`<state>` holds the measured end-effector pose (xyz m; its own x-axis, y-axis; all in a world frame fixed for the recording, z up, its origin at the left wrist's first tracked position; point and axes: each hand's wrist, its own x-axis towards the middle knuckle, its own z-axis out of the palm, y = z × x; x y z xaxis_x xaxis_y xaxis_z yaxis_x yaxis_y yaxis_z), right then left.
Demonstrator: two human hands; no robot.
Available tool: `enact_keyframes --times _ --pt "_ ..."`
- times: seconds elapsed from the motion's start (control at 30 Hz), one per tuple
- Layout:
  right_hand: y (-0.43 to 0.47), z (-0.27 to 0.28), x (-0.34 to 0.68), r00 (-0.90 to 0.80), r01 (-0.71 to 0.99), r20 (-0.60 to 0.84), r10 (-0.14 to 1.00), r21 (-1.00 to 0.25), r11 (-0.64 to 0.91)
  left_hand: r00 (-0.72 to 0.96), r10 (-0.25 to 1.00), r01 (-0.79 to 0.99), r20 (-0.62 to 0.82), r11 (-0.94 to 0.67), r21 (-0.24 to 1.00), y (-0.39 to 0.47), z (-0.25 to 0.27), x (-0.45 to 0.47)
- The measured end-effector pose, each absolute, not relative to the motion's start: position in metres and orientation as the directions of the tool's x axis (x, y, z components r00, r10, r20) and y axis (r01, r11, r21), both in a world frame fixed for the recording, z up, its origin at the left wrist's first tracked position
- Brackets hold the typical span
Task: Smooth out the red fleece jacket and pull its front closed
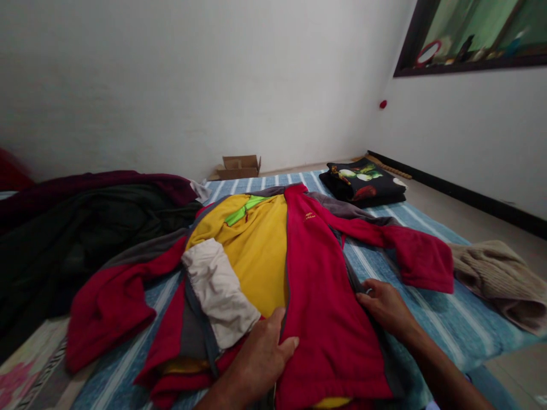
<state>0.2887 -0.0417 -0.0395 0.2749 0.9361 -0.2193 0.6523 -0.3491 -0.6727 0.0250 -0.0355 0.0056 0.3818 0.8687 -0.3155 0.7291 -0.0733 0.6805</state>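
Note:
A red and grey jacket (pixel 318 273) with yellow lining (pixel 260 250) lies spread on the bed, its front unzipped and its sleeves out to both sides. My left hand (pixel 260 361) is at the front zipper edge, thumb over the red panel and the other fingers partly hidden. At the grey side seam of that panel, my right hand (pixel 387 307) pinches the fabric between thumb and fingers. The white pocket lining (pixel 220 290) lies turned out over the yellow, left of my left hand. A bright green patch (pixel 243 210) shows near the collar.
Dark clothes (pixel 98 233) are heaped at the left. Folded black printed fabric (pixel 365 181) sits at the far right of the blue striped bed cover (pixel 448 319). A beige knitted item (pixel 499 279) lies on the right edge. An open cardboard box (pixel 239 167) stands by the wall.

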Motion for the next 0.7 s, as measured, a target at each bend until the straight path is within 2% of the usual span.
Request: enact_keyframes --times 0.2,0.3,0.37,0.4,0.47,0.53,0.6,0.67,0.7 --pt "-0.044 -0.046 0.298 0.274 0.659 -0.208 0.939 -0.67 -0.341 0.389 0.88 0.711 -0.271 -0.1 0.696 -0.052 0.005 0.016" --pt "-0.047 -0.048 0.3 0.25 0.698 -0.212 0.945 -0.637 -0.328 0.397 0.906 0.709 -0.145 -0.203 0.676 -0.063 0.001 -0.007" --pt "-0.052 -0.045 0.298 0.266 0.758 -0.196 0.944 -0.563 -0.331 0.408 0.913 0.713 -0.034 -0.294 0.637 -0.07 -0.001 -0.031" --pt "-0.056 -0.043 0.296 0.295 0.791 -0.16 0.942 -0.512 -0.334 0.402 0.916 0.727 0.003 -0.321 0.607 -0.073 -0.002 -0.045" --pt "-0.066 -0.037 0.288 0.356 0.847 0.002 0.935 -0.424 -0.321 0.341 0.939 0.784 0.049 -0.313 0.536 -0.078 -0.002 -0.072" --pt "-0.079 -0.033 0.271 0.295 0.898 0.243 0.924 -0.4 -0.181 0.229 0.969 0.853 0.09 -0.245 0.46 -0.081 -0.002 -0.095" --pt "-0.091 -0.03 0.245 0.048 0.912 0.48 0.876 -0.378 0.157 0.096 0.982 0.908 0.163 -0.153 0.389 -0.082 -0.002 -0.112" --pt "-0.098 -0.031 0.211 -0.235 0.807 0.657 0.716 -0.279 0.521 -0.022 0.964 0.941 0.265 -0.07 0.332 -0.083 -0.003 -0.123" --pt "-0.099 -0.031 0.194 -0.324 0.749 0.677 0.661 -0.243 0.616 -0.068 0.948 0.949 0.311 -0.035 0.314 -0.083 -0.003 -0.127"
